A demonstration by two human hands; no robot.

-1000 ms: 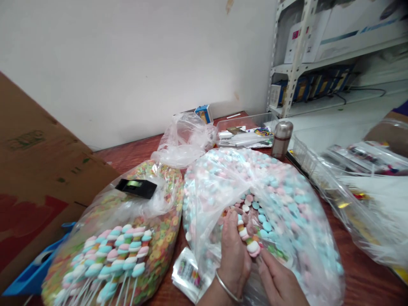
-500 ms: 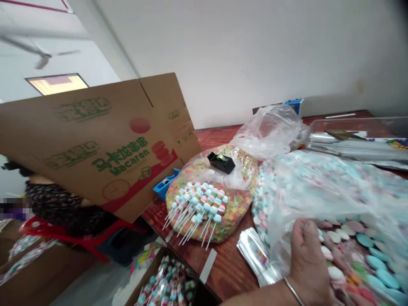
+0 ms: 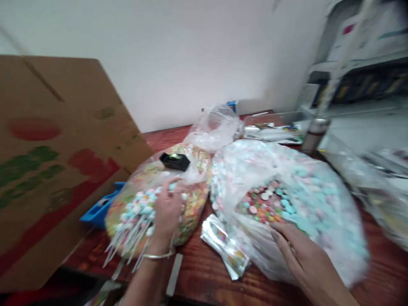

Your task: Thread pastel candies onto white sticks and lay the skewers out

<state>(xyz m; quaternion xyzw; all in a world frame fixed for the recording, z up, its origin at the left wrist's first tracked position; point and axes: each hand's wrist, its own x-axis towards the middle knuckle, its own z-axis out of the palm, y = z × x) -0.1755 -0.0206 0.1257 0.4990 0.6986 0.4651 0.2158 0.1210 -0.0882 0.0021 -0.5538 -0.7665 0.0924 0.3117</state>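
My left hand [image 3: 168, 208] is over a pile of marshmallow candy skewers [image 3: 140, 208] with white sticks. Its fingers curl downward, blurred, and I cannot tell whether they grip a skewer. The skewers lie on a clear bag of yellow-green ring-shaped candy [image 3: 194, 204]. At the near rim of a big clear plastic bag [image 3: 255, 242], my right hand [image 3: 302, 250] has its thumb outside and its fingers closed over the edge. Inside the bag's opening show pastel and coloured round candies [image 3: 267, 199]. Silver foil wrappers [image 3: 225, 246] lie between the two bags.
A black tape dispenser [image 3: 175, 161] rests on the left bag. Further left stand a blue holder [image 3: 100, 208] and a large cardboard box [image 3: 63, 170]. Behind are a crumpled plastic bag [image 3: 216, 127], a clear tray [image 3: 274, 129] and a bottle [image 3: 315, 134]. Shelving [image 3: 338, 68] stands right.
My view has turned right. My left hand has left the candy bag's opening and moved left to the skewers. My right hand now shows at the bag's rim.
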